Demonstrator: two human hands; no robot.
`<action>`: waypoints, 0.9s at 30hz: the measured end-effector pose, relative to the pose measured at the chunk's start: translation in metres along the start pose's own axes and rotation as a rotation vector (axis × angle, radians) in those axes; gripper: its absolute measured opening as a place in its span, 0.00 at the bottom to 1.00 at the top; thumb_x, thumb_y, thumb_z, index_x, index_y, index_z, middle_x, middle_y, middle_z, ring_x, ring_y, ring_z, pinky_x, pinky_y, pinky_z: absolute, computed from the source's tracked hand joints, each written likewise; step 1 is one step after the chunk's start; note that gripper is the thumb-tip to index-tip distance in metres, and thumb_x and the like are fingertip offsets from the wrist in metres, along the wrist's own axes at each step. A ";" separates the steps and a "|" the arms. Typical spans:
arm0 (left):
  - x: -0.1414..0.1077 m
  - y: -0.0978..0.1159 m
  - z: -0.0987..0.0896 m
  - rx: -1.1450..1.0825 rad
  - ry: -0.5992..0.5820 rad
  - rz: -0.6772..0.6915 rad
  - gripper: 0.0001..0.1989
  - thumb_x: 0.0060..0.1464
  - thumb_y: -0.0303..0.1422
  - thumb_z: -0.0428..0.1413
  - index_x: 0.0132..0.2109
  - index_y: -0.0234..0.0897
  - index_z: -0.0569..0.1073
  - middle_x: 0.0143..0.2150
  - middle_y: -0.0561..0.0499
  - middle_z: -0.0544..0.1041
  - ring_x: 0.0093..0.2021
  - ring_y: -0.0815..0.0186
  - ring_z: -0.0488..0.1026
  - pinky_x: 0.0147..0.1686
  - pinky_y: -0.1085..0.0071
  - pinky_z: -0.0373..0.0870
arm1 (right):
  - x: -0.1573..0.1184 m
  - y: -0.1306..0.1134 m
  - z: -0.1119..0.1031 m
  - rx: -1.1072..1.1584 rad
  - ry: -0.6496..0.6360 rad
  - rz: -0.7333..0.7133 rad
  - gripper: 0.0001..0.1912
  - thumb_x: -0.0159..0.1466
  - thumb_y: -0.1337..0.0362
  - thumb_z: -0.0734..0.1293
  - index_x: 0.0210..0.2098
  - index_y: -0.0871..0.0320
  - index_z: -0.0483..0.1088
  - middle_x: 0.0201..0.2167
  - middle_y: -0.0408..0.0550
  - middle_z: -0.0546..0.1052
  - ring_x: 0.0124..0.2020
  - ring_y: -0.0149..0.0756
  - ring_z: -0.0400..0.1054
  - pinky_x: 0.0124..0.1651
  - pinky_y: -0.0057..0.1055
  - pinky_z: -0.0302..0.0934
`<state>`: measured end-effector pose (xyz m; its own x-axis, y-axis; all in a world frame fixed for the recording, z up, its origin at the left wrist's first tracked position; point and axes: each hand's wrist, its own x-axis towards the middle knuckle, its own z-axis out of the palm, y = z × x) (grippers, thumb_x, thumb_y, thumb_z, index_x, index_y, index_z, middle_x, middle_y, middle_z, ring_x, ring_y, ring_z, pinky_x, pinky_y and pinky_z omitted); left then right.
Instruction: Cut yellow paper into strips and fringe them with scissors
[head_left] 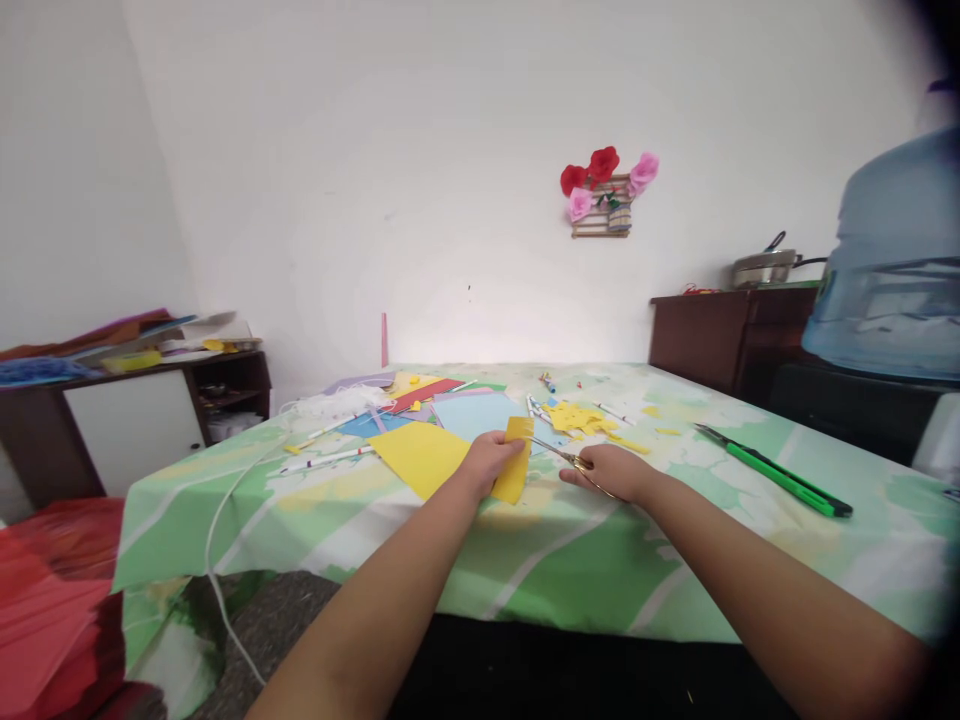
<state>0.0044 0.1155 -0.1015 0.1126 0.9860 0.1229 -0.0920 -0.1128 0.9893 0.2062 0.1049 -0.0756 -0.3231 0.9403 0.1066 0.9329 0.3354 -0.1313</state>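
Held upright over the front of the table, a strip of yellow paper is pinched in my left hand. My right hand grips a pair of small scissors by its handles. The blades point left and their tips meet the paper's right edge near the top. Left of the strip lies a larger yellow sheet, partly behind my left hand. A pile of yellow paper cut-outs sits just beyond the scissors.
A green utility knife rests on the right of the green-and-white tablecloth. Coloured paper sheets, markers and a white cord lie at the left. A large water bottle stands at the far right.
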 end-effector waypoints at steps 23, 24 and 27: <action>-0.007 0.002 0.004 0.108 -0.004 -0.003 0.16 0.33 0.40 0.61 0.25 0.32 0.69 0.19 0.55 0.67 0.21 0.71 0.63 0.22 0.73 0.58 | 0.004 -0.013 0.002 -0.050 0.012 -0.072 0.28 0.53 0.40 0.55 0.28 0.58 0.69 0.27 0.51 0.73 0.29 0.37 0.64 0.25 0.27 0.48; -0.007 0.002 0.004 0.112 -0.002 -0.003 0.15 0.33 0.40 0.61 0.25 0.32 0.69 0.18 0.55 0.67 0.21 0.71 0.63 0.23 0.73 0.58 | 0.004 -0.013 0.002 -0.052 0.015 -0.072 0.29 0.52 0.39 0.54 0.28 0.58 0.69 0.27 0.51 0.73 0.29 0.37 0.64 0.25 0.27 0.48; -0.007 0.001 0.003 0.121 -0.002 -0.003 0.15 0.34 0.40 0.61 0.26 0.32 0.69 0.19 0.55 0.67 0.21 0.70 0.63 0.23 0.73 0.59 | 0.005 -0.013 0.003 -0.055 0.020 -0.072 0.29 0.52 0.39 0.55 0.28 0.58 0.69 0.27 0.51 0.73 0.29 0.37 0.64 0.25 0.27 0.47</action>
<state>0.0069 0.1083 -0.1007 0.1145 0.9861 0.1204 0.0282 -0.1244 0.9918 0.1924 0.1052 -0.0761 -0.3867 0.9125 0.1336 0.9149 0.3978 -0.0687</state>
